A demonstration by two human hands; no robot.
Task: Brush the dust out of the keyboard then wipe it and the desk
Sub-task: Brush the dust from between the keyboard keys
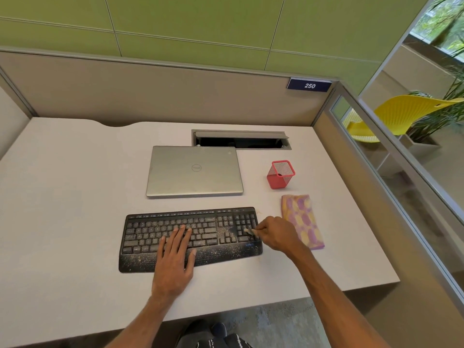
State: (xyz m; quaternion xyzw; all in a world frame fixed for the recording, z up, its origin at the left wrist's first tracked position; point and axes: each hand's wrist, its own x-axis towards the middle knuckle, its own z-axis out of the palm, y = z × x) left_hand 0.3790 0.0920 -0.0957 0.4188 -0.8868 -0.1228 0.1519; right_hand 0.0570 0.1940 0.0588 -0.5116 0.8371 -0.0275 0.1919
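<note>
Pressed the left hand flat, fingers straight and spread, on the middle keys of the dusty black plastic keyboard, near the front edge of the pale grey tabletop. Pinched a small pale brush in the curled right hand, tip on the number pad at the keyboard's right end. Found a folded pink-and-yellow patterned cloth just beside that hand, a red mesh pen cup behind it, a closed silver laptop just behind the keyboard, and an open cable hatch farther back. Had a wide stretch of tabletop left of the keyboard, bounded at the back by a beige partition.
</note>
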